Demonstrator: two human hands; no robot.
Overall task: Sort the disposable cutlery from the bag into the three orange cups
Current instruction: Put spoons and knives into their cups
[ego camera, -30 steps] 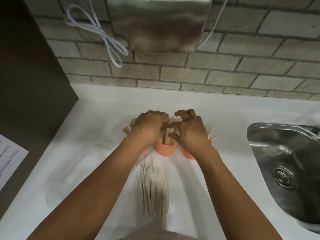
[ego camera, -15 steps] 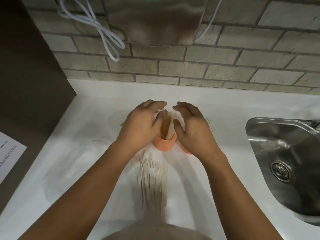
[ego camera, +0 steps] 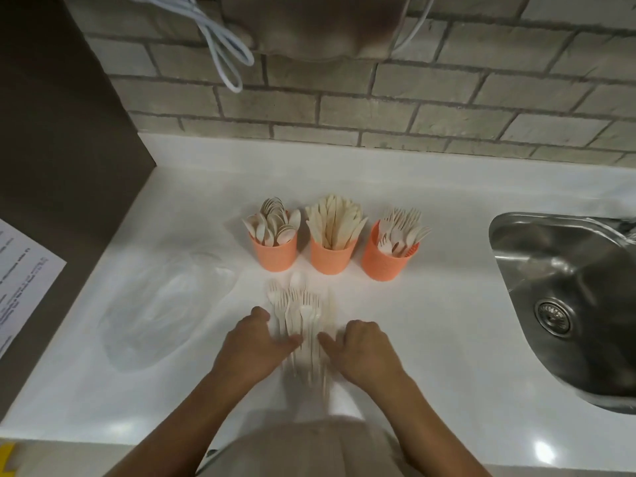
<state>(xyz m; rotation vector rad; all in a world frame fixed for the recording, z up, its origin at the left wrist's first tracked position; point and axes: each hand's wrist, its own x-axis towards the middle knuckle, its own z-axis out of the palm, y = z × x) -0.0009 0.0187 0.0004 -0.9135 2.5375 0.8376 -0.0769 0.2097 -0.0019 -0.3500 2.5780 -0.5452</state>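
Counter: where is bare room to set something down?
Bare counter lies between the loose cutlery and the sink, and behind the cups up to the wall. It is crowded in front of the cups, at both hands, and left, under the bag.

I'm looking down on a white countertop, glossy enough to show small ceiling-light reflections near its front edge. Behind it runs a grey brick wall with pale mortar. A stainless steel sink with a round drain is set in on my right. A dark brown panel stands at the left. A looped white cable hangs down the wall beside a blurred metal wall unit.
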